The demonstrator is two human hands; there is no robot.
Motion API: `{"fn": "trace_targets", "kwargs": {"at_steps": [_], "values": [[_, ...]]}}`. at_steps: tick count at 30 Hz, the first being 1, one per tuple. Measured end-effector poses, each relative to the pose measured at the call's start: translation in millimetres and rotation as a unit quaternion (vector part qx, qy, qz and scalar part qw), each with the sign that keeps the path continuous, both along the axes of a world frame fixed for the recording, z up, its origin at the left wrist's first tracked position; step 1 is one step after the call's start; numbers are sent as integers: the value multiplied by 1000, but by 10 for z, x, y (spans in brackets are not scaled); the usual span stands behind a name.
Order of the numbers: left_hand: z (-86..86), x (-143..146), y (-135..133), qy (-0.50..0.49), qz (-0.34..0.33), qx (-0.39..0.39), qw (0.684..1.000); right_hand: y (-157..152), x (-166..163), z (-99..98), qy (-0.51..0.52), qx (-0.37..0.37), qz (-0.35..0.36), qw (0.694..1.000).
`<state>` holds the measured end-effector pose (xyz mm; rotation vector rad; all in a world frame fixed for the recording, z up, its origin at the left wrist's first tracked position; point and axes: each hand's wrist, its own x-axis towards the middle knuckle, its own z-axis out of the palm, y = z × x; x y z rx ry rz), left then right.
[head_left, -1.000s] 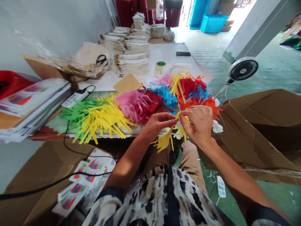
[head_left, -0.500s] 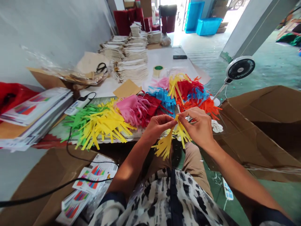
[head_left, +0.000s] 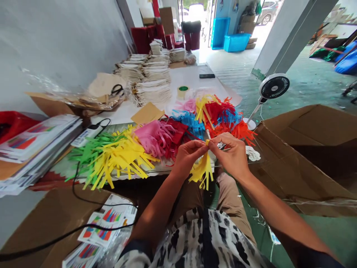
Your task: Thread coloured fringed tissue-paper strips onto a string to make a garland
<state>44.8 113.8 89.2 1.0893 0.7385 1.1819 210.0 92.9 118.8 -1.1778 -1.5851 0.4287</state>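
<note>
My left hand (head_left: 187, 158) and my right hand (head_left: 231, 154) meet at the table's front edge, both pinching the top of a yellow paper tassel (head_left: 203, 169). Its fringed strips hang down below my fingers. Fringed paper in yellow (head_left: 119, 156), green (head_left: 86, 149) and pink (head_left: 153, 136) lies to the left of my hands. Just behind them is blue fringe (head_left: 191, 123), with red and orange fringe (head_left: 238, 130) further right. Partly hidden behind my right hand is a small silvery item that I cannot make out.
Stacked pale bundles (head_left: 153, 83), a tape roll (head_left: 183, 92) and a dark phone (head_left: 206, 76) are on the table behind. Scissors (head_left: 116, 89) lie at the left. To the right stand a small fan (head_left: 275, 88) and an open cardboard box (head_left: 295, 156). A black cable (head_left: 64, 240) crosses the lower left.
The yellow tassel's two hanging fringes, spread apart before, now hang together as one bunch. Its top looks folded into a small loop between my fingertips. The head view has tilted up slightly.
</note>
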Motion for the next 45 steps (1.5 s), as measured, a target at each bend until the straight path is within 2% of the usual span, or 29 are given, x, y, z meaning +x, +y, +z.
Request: {"fn": "trace_targets", "kwargs": {"at_steps": [4, 10, 15, 18, 21, 24, 26, 30, 33, 36, 39, 45], "values": [[-21, -3, -25, -2, 9, -5, 1000, 1, 39, -23, 0, -56, 51, 997], [-169, -2, 1, -11, 36, 12, 999, 114, -2, -157, -3, -83, 34, 996], [-353, -89, 191, -64, 63, -37, 995, 344, -132, -255, 1, -103, 29, 994], [-454, -225, 386, -78, 60, -51, 994, 582, -200, -250, -34, -141, 60, 988], [-548, -397, 618, -75, 9, -90, 993, 1023, -289, -191, -82, -103, 70, 989], [-595, -551, 804, -157, -59, -148, 975, 1676, -495, -109, -192, -38, 51, 979], [-594, -625, 862, -232, -92, -157, 956, 2156, -718, -76, -340, -63, 50, 937], [-580, -696, 853, -318, -153, -154, 923, 2953, -1235, -132, -398, -126, 82, 905], [-606, -705, 844, -314, -170, -172, 918, 3266, -1523, -243, -435, -188, 84, 877], [-640, -698, 866, -304, -163, -185, 920, 3368, -1639, -346, -458, -225, 75, 857], [-645, -690, 876, -309, -158, -180, 920, 3367, -1627, -404, -466, -230, 57, 852], [-582, -703, 818, -337, -176, -183, 906, 3259, -1498, -330, -450, -185, 3, 873]]}}
